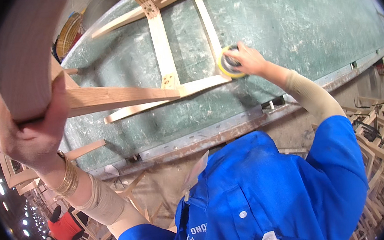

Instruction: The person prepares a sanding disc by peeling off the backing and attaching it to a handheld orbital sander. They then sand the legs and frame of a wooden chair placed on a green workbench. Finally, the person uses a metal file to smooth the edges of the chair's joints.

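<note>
A pale wooden chair frame (162, 49) lies on its side across a worn green tabletop (280, 23). My left hand (34, 135) is wrapped round a thick, curved wooden part (24, 57) of the frame, close to the camera at the left. From there a straight rail (120, 95) runs to the frame's near leg. My right hand (250, 60) grips a round disc with a yellow rim and dark middle (225, 68). The disc rests against the joint where a thin crossbar (207, 23) meets the near leg; its underside is hidden.
A metal strip (203, 137) edges the table's near side. Piles of wooden chair frames (379, 148) stand on the floor at the right, with more at lower left. A person in red (65, 224) is at the lower left. A round woven thing (69, 34) sits beyond the table's far left.
</note>
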### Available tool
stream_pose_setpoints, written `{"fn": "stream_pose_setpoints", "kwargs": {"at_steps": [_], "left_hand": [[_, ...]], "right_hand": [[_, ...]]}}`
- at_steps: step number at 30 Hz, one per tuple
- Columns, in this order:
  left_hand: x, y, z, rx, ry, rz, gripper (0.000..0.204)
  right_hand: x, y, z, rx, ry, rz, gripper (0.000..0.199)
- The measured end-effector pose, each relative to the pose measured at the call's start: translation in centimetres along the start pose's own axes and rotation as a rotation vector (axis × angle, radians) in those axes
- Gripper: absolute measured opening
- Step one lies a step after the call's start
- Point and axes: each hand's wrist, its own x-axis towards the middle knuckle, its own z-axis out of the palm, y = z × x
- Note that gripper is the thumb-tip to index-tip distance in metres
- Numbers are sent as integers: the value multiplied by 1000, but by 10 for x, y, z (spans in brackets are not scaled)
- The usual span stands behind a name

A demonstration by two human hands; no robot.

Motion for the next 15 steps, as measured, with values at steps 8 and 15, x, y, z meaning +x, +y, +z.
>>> {"fn": "stream_pose_setpoints", "kwargs": {"at_steps": [8, 15], "left_hand": [[4, -10, -3, 83, -23, 133, 49], [1, -3, 1, 7, 15, 56, 50]], "right_hand": [[-22, -24, -8, -130, -168, -191, 63], [-17, -17, -20, -124, -278, -247, 70]]}}
